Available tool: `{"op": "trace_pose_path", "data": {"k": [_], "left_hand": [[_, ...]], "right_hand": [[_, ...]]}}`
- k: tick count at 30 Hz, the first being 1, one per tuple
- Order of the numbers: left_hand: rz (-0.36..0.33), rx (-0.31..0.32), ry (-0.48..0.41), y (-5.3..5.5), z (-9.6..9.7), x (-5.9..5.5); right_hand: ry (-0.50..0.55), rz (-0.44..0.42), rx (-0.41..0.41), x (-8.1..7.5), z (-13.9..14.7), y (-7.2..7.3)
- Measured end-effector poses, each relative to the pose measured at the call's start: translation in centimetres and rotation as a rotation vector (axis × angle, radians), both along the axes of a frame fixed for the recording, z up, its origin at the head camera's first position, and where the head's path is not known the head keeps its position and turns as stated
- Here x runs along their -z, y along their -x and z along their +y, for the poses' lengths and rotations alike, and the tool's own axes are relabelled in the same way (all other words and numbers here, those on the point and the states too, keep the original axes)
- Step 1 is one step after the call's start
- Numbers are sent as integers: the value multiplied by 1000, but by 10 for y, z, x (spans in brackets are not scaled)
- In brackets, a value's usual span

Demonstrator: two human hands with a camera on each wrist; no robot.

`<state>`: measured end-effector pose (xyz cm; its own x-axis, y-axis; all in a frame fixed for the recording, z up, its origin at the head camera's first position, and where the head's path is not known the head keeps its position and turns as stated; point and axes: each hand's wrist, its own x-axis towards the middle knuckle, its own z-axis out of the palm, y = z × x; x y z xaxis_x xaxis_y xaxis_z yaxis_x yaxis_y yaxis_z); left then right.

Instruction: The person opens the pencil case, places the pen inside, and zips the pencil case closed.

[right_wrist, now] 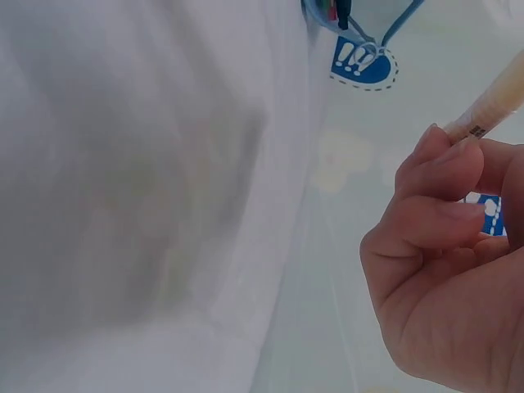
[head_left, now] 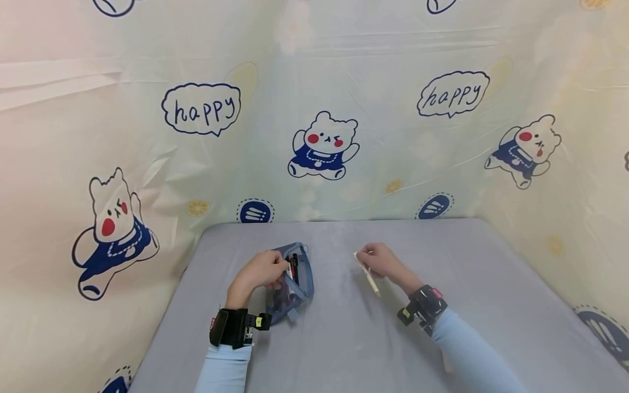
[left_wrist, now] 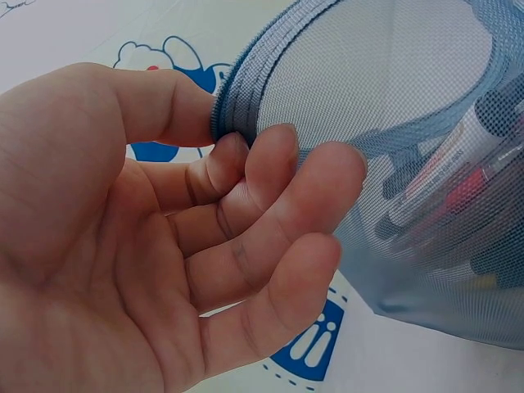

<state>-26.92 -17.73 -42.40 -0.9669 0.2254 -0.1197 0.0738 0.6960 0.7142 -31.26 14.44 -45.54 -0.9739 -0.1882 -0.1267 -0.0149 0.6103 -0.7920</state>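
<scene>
A blue mesh pencil case [head_left: 308,275] stands unzipped on the table, left of the middle. My left hand [head_left: 259,270] pinches its zipped rim between thumb and fingers, as the left wrist view shows, with the other fingers loosely bent beside the mesh. Several pens and markers [left_wrist: 442,176] lie inside the case, partly blurred by the mesh. To the right, my right hand [head_left: 385,263] holds a slim pale-yellow pen-like stick [head_left: 368,277] by one end above the table. In the right wrist view the stick [right_wrist: 495,102] bears a small dark print; its far end is cut off.
A grey cloth covers the table [head_left: 339,349]. Behind it hangs a pale curtain [head_left: 383,158] printed with cartoon bears, which also runs along both sides. Each wrist wears a black camera band [head_left: 235,327].
</scene>
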Motion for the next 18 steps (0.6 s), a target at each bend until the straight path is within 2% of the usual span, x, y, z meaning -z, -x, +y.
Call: {"op": "trace_pose_path", "data": {"k": [9, 18], "left_hand": [[3, 12, 2, -1, -1, -4], [14, 13, -3, 0, -1, 0]], "right_hand": [[49, -1, -43, -2, -22, 8], [111, -37, -92, -1, -49, 16]]}}
